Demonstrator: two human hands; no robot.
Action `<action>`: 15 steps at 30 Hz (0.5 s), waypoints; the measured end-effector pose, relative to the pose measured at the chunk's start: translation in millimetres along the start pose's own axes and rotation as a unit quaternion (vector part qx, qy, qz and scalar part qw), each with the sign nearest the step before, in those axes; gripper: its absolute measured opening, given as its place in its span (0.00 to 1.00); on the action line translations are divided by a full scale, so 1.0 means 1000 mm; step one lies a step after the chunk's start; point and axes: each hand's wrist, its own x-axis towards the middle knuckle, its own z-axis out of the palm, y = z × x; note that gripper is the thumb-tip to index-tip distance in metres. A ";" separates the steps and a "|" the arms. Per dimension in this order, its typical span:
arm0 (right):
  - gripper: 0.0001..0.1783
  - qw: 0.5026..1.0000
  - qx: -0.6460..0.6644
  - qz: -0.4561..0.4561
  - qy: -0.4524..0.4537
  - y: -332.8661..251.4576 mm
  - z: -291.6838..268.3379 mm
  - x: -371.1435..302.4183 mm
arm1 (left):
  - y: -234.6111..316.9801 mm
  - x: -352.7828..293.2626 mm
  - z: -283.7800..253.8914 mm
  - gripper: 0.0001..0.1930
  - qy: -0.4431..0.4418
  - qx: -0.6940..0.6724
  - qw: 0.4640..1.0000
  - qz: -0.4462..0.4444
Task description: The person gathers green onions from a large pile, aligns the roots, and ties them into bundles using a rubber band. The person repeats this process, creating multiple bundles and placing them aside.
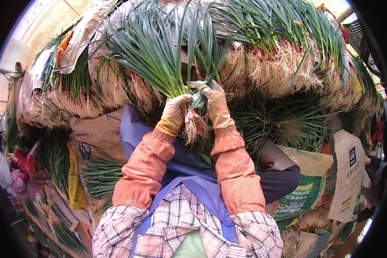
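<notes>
In front of my chest I hold a bunch of green garlic plants (152,64), with long leaves fanning up and away, and pale bulbs and stringy roots (195,124) hanging down. My left hand (176,112), in a soiled white and yellow glove, is closed round the bunch just above the bulbs. My right hand (215,103), gloved alike, is closed beside it, with its fingers on green leaves (198,101) at the neck of the bunch. Whether those leaves belong to the bunch or wrap around it cannot be made out.
Across the far side, a raised heap carries more rooted plants (279,60) with their roots hanging over its edge. Loose green leaves (288,120) lie beneath it. Printed sacks (348,172) are at the right, and another person's pink sleeve (23,176) shows far left.
</notes>
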 end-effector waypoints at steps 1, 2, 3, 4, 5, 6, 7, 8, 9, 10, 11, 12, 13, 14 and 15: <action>0.11 0.998 0.018 -0.048 0.029 0.008 -0.011 -0.004 | -0.004 0.003 0.007 0.14 0.037 -0.005 0.999 0.024; 0.12 0.985 0.102 -0.123 0.062 -0.006 -0.013 -0.008 | 0.001 0.003 0.020 0.12 0.052 0.016 0.998 0.040; 0.13 0.972 0.153 -0.149 0.096 -0.023 -0.031 -0.014 | 0.009 0.002 0.009 0.11 0.013 0.049 0.998 0.023; 0.12 0.968 0.166 -0.160 0.103 -0.043 -0.038 -0.020 | 0.004 0.003 0.004 0.10 0.026 0.018 0.999 0.039; 0.12 0.961 0.180 -0.174 0.114 -0.058 -0.045 -0.025 | 0.003 0.004 0.005 0.10 0.034 -0.011 0.998 0.052; 0.12 0.973 0.135 -0.143 0.119 -0.060 -0.052 -0.024 | 0.002 0.005 0.006 0.13 0.037 -0.032 0.997 0.057; 0.11 0.982 0.090 -0.111 0.124 -0.059 -0.058 -0.021 | 0.001 0.005 0.008 0.14 0.015 -0.055 0.998 0.036; 0.09 0.990 0.029 -0.119 0.067 -0.046 -0.069 -0.014 | 0.010 -0.001 0.030 0.16 -0.008 -0.078 0.997 0.011; 0.09 0.997 -0.013 -0.067 0.037 -0.044 -0.065 -0.011 | 0.017 -0.003 0.044 0.18 -0.029 -0.101 0.994 -0.008; 0.13 0.992 -0.105 -0.004 0.071 -0.040 -0.058 -0.005 | 0.022 -0.003 0.043 0.21 -0.104 -0.067 0.992 -0.018; 0.17 0.974 -0.195 0.058 0.100 -0.036 -0.047 0.007 | 0.022 -0.003 0.039 0.22 -0.101 -0.039 0.994 0.004; 0.21 0.965 -0.234 0.054 0.106 -0.022 -0.044 0.019 | 0.028 -0.010 0.047 0.22 -0.094 -0.017 0.995 0.004; 0.26 0.956 -0.269 0.051 0.110 0.003 -0.045 0.038 | 0.036 -0.019 0.055 0.23 -0.083 0.008 0.997 0.004; 0.19 0.951 -0.288 -0.004 0.110 0.022 -0.051 0.058 | 0.034 -0.017 0.055 0.24 -0.086 -0.001 0.995 0.043; 0.12 0.943 -0.309 -0.058 0.111 0.026 -0.042 0.070 | 0.040 -0.020 0.056 0.24 -0.085 0.007 0.995 0.050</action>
